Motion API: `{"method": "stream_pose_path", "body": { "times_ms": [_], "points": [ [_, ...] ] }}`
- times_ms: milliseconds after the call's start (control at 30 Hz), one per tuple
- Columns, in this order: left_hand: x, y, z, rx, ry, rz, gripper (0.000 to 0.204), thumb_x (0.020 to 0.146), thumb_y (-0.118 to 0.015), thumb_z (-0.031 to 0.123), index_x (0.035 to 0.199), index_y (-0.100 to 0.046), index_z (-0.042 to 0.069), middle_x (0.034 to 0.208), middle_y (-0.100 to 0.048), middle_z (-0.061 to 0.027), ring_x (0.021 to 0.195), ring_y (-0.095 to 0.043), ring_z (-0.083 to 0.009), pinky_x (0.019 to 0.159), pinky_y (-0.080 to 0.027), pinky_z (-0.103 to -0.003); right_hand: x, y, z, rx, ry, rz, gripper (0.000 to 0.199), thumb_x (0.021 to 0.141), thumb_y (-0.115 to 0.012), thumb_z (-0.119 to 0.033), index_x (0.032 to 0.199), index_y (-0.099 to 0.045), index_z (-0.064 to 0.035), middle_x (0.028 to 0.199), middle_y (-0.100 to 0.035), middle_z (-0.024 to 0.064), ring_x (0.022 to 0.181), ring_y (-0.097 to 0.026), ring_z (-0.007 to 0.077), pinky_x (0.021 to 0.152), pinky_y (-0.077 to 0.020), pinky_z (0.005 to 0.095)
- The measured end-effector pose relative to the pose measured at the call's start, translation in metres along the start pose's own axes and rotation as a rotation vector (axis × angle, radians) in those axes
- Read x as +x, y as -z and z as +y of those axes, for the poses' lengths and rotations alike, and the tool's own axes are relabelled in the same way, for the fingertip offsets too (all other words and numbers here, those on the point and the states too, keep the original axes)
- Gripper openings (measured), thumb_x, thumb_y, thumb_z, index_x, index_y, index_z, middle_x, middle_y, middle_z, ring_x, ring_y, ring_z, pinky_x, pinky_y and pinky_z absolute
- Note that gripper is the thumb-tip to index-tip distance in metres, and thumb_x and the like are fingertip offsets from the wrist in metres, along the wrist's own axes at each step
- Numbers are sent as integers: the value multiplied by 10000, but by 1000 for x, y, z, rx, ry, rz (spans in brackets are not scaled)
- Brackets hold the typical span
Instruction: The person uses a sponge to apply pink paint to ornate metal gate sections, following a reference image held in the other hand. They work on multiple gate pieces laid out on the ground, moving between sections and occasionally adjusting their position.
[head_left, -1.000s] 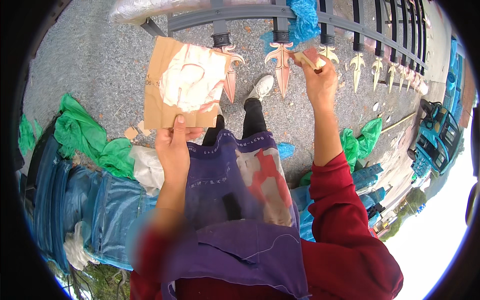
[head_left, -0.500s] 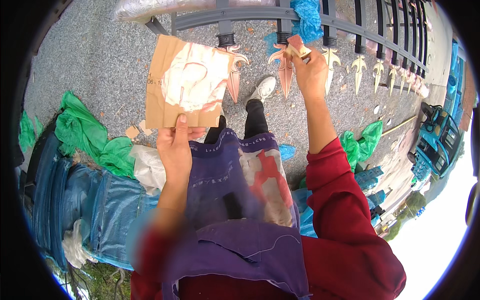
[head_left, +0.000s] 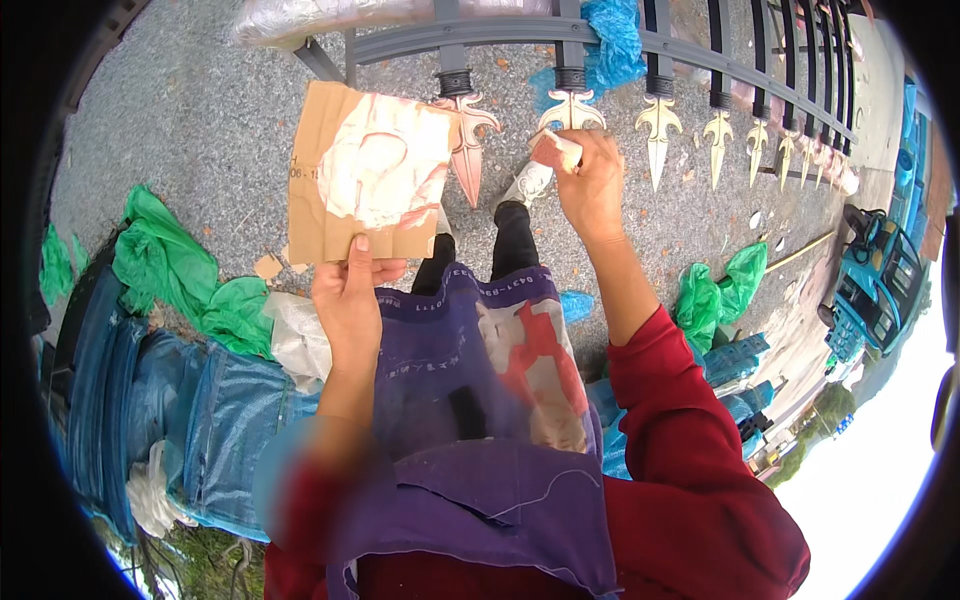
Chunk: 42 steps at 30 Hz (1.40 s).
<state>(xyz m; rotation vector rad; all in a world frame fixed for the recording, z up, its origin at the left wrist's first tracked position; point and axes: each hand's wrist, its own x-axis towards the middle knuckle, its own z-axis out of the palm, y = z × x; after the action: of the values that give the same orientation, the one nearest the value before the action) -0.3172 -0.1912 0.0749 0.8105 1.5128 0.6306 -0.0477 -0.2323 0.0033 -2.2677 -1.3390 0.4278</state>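
Observation:
My left hand (head_left: 345, 305) grips the lower edge of a brown cardboard piece (head_left: 305, 215), thumb on top. Pale pinkish paint (head_left: 385, 160) is smeared over the cardboard's face. Between the fingers of my right hand (head_left: 592, 190) is a small sponge (head_left: 553, 150) with a reddish-pink face and a pale yellow side. The sponge is over the lower part of a spear-shaped fence finial (head_left: 572, 108), hiding its tip; I cannot tell whether they touch. Left of it, another finial (head_left: 467, 150) looks copper-pink. Farther right, a finial (head_left: 657, 135) is pale gold.
A dark grey metal fence (head_left: 480, 32) lies across the top, with several more finials toward the right. Blue plastic (head_left: 612, 45) is wrapped round a bar. Green plastic (head_left: 165, 255) and blue-wrapped bundles (head_left: 240, 420) lie at left. A blue vehicle (head_left: 868, 285) stands far right.
My right hand has moved left and down with the sponge, from beside the finial to over its lower part. The cardboard has shifted slightly left and down in my left hand.

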Motion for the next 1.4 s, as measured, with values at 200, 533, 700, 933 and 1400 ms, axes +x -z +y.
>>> {"method": "stream_pose_path", "body": {
  "times_ms": [200,533,700,933,1400],
  "points": [
    [0,-1,4,37,-2,4,294,958,-536,210,999,-562,-80,788,-650,-149,648,-662,-195,598,-551,-276,18,-8,9,-36,-65,83,270,731,-663,-51,996,-640,-99,936,-621,68,899,-530,297,792,-394,406],
    [-2,-5,7,42,-14,-8,322,948,-553,250,1026,-554,-62,800,-648,-146,652,-656,-200,620,-553,-293,12,10,11,-15,-190,22,271,787,-691,-214,977,-632,-31,873,-644,144,825,-573,320,772,-423,394],
    [-4,-8,7,-3,-5,-22,307,948,-555,243,992,-546,-60,788,-650,-153,659,-663,-208,620,-554,-292,-18,37,30,755,-690,-36,156,874,-640,-190,932,-650,-46,727,-605,17,712,-543,118,663,-428,272],
    [-4,-11,5,-20,5,-51,281,944,-560,222,1008,-540,-51,788,-650,-152,654,-663,-207,611,-556,-285,-18,49,24,1515,-852,-124,138,909,-619,-238,978,-601,-119,830,-581,-34,693,-476,82,667,-413,252],
    [-7,-6,16,-15,-31,-71,286,950,-549,223,1033,-539,-51,822,-650,-145,642,-653,-191,589,-553,-283,-14,36,36,1191,-801,-8,163,852,-690,-214,951,-617,-106,815,-585,-41,676,-482,64,633,-406,248]
  ]
}}
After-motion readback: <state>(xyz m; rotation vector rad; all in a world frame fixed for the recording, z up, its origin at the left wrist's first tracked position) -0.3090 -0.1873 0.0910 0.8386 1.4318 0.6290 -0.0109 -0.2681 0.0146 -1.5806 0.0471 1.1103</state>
